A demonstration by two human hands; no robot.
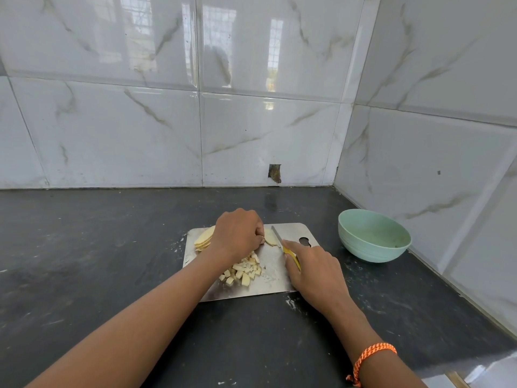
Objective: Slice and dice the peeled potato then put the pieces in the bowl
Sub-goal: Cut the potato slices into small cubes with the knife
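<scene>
A: Where's the slice?
B: On the board (291, 233), pinned under the curled left hand (237, 233); the slice (270, 237) pokes out toward three o'clock, lying roughly twelve-to-six.
A: And the knife?
B: The right hand (313, 268) grips the knife (279, 239), blade touching the slice's right side. The bowl (373, 235) sits at three o'clock, counter open between.

no text, label, brand, number or sign can be read anywhere in the view.
</scene>
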